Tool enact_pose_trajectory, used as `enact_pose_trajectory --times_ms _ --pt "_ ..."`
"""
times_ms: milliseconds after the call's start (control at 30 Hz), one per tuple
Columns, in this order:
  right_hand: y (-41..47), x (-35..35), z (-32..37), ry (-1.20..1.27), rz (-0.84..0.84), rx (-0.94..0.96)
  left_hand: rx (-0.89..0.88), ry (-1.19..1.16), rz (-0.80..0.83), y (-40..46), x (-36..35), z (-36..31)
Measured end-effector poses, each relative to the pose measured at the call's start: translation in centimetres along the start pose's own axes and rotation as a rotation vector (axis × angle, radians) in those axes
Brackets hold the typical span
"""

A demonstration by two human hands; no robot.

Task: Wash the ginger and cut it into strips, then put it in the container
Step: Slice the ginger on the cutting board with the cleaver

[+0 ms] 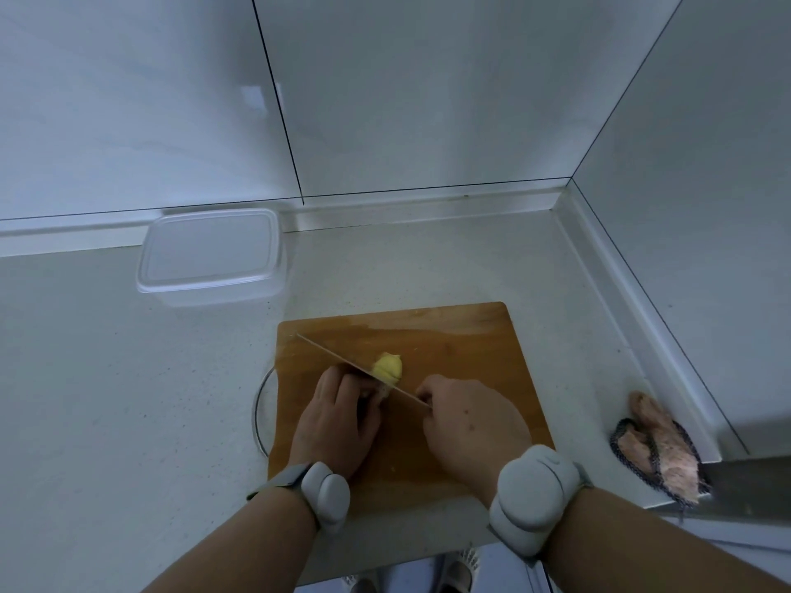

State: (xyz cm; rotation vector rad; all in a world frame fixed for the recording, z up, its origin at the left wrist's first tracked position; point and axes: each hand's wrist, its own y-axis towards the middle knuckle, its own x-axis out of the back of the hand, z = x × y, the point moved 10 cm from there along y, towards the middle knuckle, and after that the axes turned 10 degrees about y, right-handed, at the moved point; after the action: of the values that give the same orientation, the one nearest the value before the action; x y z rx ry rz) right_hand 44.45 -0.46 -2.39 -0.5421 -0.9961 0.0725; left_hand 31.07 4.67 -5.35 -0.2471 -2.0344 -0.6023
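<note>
Pale bench (pixel 128 378) in a tiled corner. Wooden cutting board (pixel 449 336) near its front edge. Clear lidded container (pixel 209 254) at the back left, well apart from the board. Scouring pad with a pinkish cloth (pixel 659 447) off to the right by the wall.

Left hand (pixel 334 421) on the board, fingers curled over the near end of the ginger (pixel 387 365), pinning it. Right hand (pixel 466 425) closed round the knife (pixel 342 361) handle; the blade runs diagonally and is set into the ginger at mid-piece.

Ginger: small yellow knob, peeled or pale-cut. Likely light, firm, fibrous, and wet-slick after washing; rounded, so liable to roll. Best held low, fingertips tucked back from the blade, flat cut face down once there is one.

No readable brands, labels or writing. Grey bands on both wrists, unmarked.
</note>
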Motion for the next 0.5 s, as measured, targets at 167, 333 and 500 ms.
enact_pose_trajectory --times_ms 167,333,500 --pt "-0.44 0.07 -0.13 -0.010 0.017 -0.028 0.013 -0.023 0.023 -0.01 -0.25 0.12" --pt "-0.34 0.13 -0.07 -0.026 0.026 -0.036 0.022 -0.015 0.046 0.02 -0.45 0.26" --pt "0.21 -0.06 0.07 -0.034 0.033 -0.045 0.016 -0.030 0.040 0.07 -0.47 0.26"
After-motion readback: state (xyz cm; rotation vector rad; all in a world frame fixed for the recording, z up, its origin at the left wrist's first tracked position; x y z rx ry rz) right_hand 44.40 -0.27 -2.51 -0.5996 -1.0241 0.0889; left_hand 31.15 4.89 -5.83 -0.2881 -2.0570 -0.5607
